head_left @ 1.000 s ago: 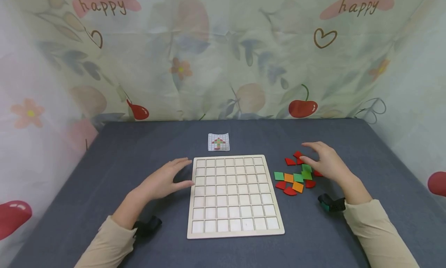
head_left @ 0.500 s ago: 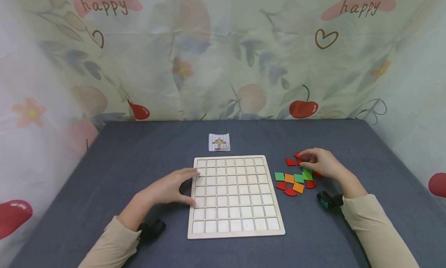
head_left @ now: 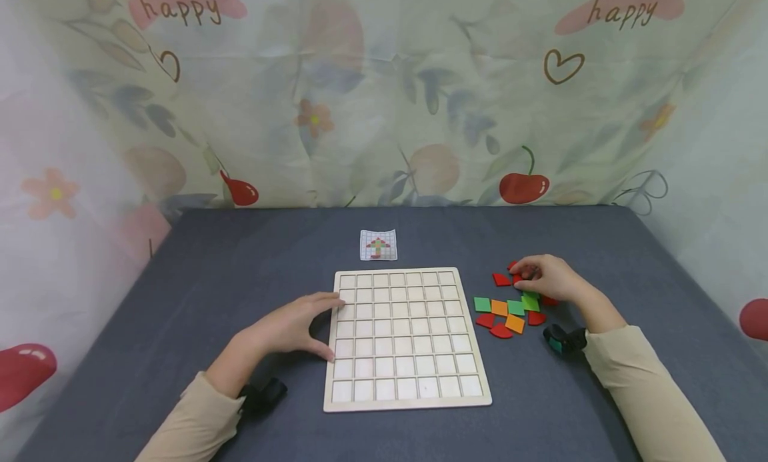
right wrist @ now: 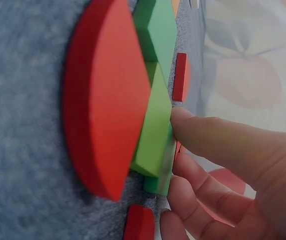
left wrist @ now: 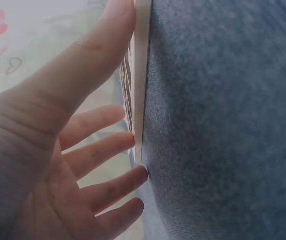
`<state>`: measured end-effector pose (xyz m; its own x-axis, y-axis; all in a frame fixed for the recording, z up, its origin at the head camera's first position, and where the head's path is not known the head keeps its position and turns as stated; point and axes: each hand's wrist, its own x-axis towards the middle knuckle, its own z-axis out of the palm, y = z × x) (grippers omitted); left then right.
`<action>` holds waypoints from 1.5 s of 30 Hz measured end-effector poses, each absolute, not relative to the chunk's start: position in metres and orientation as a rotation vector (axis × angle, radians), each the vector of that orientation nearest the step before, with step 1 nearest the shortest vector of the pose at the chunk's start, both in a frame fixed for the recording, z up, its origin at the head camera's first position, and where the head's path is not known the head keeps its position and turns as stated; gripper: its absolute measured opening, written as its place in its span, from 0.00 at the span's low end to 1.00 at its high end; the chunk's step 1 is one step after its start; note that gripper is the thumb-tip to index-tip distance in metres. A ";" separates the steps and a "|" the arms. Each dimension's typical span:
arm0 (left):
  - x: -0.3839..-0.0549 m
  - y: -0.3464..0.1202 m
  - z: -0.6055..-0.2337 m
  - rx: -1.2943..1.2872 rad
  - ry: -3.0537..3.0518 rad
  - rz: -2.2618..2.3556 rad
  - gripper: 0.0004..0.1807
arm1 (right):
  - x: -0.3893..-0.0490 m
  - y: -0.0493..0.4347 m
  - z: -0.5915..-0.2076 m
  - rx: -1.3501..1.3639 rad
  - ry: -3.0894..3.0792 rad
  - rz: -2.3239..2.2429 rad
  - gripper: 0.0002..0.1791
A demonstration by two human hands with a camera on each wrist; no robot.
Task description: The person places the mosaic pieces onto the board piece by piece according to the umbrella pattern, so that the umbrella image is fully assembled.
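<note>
Nearest is the board (head_left: 408,404), flat on the dark table (head_left: 420,442): a thin gridded slab that looks like wood, so probably light and stiff, best taken by its rim. The left hand (head_left: 288,325) is at its left side, thumb against the edge, fingers loosely spread and clasping nothing.

To the board's right lie the tiles, red (head_left: 501,331) and orange (head_left: 515,324) in front, green (head_left: 516,308) just beyond. They look rigid and very light, hard to break, perhaps a little slick on their smooth faces (the right wrist view shows how thick their sides are). A pinch on two opposite sides should suit the squares; the curved reds might twist unless held near the middle.

Over the far tiles the right hand (head_left: 552,277) bends thumb and fingers; whether it pinches one I cannot tell. Farther off, behind the board, lies a printed card (head_left: 378,245).
</note>
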<state>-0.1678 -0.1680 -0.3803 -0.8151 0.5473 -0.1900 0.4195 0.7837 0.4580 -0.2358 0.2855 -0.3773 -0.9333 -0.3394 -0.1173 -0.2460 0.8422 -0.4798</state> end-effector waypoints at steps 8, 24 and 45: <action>-0.168 -0.168 -0.380 0.766 2.661 0.582 0.49 | -0.238 0.284 -0.376 -0.415 2.812 -0.721 0.16; -0.168 -0.168 -0.380 0.744 2.664 0.572 0.49 | -0.237 0.282 -0.376 -0.399 2.863 -0.692 0.14; -0.166 -0.166 -0.379 0.716 2.670 0.557 0.49 | -0.221 0.221 -0.365 -0.550 2.837 -0.957 0.16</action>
